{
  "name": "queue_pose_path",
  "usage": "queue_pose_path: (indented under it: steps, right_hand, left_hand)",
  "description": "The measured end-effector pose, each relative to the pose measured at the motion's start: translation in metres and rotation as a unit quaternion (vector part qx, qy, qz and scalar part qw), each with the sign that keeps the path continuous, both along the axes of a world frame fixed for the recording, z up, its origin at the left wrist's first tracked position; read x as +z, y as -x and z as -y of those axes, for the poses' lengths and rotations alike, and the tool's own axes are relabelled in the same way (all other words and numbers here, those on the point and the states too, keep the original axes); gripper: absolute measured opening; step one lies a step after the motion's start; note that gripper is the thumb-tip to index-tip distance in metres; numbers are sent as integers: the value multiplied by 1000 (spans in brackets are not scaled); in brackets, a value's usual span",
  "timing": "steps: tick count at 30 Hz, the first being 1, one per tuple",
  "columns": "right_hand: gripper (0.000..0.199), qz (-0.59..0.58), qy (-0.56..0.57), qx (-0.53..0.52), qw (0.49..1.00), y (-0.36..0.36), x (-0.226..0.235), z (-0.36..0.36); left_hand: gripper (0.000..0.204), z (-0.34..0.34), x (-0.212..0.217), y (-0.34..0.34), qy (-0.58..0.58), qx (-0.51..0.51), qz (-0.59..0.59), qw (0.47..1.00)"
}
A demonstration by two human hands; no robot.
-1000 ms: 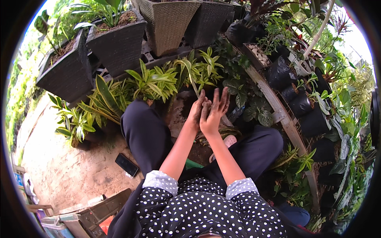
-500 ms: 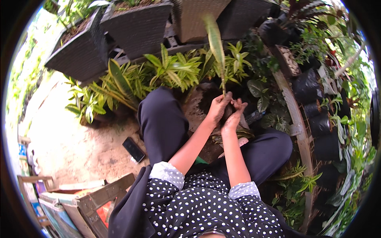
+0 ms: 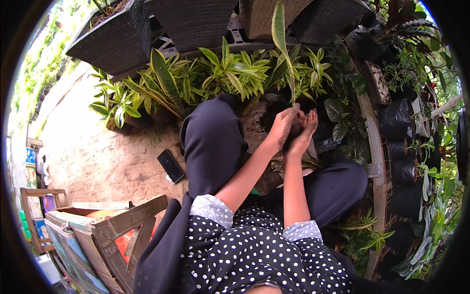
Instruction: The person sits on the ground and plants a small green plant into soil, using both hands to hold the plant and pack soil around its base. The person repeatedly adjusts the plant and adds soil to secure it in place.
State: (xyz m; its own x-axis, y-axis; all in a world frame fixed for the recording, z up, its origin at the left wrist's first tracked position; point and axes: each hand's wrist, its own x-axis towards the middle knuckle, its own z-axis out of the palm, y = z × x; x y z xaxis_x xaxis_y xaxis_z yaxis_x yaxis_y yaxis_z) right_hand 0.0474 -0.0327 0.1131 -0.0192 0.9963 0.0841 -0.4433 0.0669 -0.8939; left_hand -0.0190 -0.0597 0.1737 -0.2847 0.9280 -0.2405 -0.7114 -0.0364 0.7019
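A snake plant, with one long yellow-edged green leaf, rises from between my soiled hands and leans slightly left at the top. My left hand is closed around the plant's lower end, fingers near the base of the stalk. My right hand cups the other side, with its fingertips pointing up. Between the palms shows a dark lump; whether it is bare soil or a small pot I cannot tell. Dark soil lies just left of and beyond the hands.
Bushy yellow-green plants line the far side below large dark planters. A black phone lies on the sandy ground to the left. Near left stands a wooden crate. Black plant bags sit beyond a wooden rail at right.
My view has shifted, so the phone and planters appear higher. Both hands still hold the plant and appear slightly farther right and up. The leaf tip, blurred before, is now sharper.
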Motion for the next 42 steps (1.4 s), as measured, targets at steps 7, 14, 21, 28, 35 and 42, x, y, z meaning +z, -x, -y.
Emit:
queue_pose_path:
  steps: [7,14,21,28,35,42]
  right_hand:
    - [55,-287,196,95,933,11,11,12]
    - [43,342,-363,-178,848,9,52,19]
    - [37,383,-347,-95,851,1,39,30]
    - [53,-29,28,50,998,-3,41,29]
    - [47,297,-305,-130,896,-3,59,44]
    - [36,519,-403,-159,737,-17,51,48]
  left_hand:
    - [24,4,-11,4,-140,7,-13,990]
    - [23,9,-9,13,-65,-3,30,997]
    - [32,8,-25,6,26,-23,-40,999]
    - [48,21,17,11,-69,-100,74,990]
    - [31,18,-6,3,-128,-172,150,965]
    - [21,11,-29,-1,-106,-148,108,977]
